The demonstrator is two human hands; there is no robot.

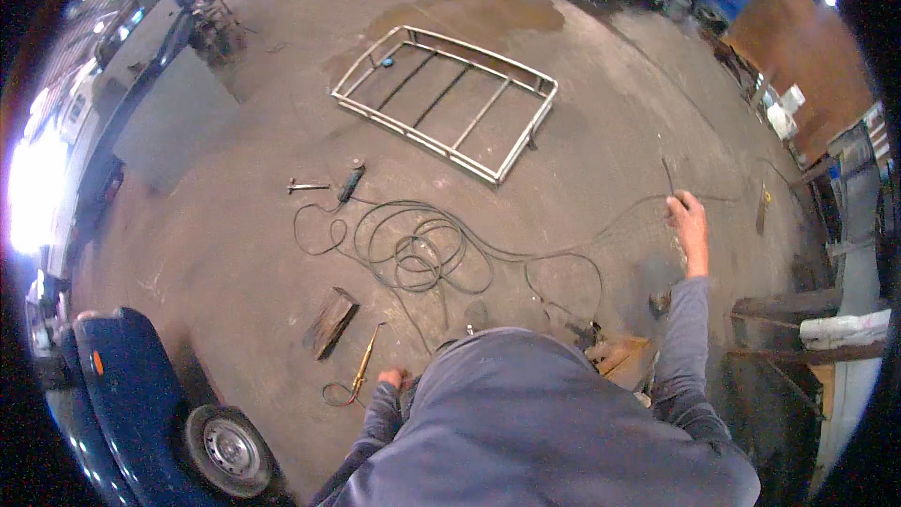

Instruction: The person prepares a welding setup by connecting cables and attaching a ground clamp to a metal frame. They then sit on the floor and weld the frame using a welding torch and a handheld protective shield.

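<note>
My right hand [690, 216] is stretched out to the right above the floor, its fingers closed on a thin dark rod [667, 174] that points away from me. Whether that rod is stiff or a cable end, I cannot tell. Low beside my body is my left hand [395, 377], partly hidden and too small for its grip to show. Nearest to it, a brass-coloured gas torch [362, 371] with a bent tip lies on the floor. Beyond the torch rests a rough wooden block [331, 322]. Loops of dark cable [432, 258] spread over the floor ahead of me.
A pale metal roof-rack frame [446, 99] lies farther off. An angle grinder [352, 183] and a hammer [308, 187] sit left of the cable. At lower left stands a dark blue vehicle [131, 394] with its wheel [230, 451]. Metal scrap [788, 319] lines the right side.
</note>
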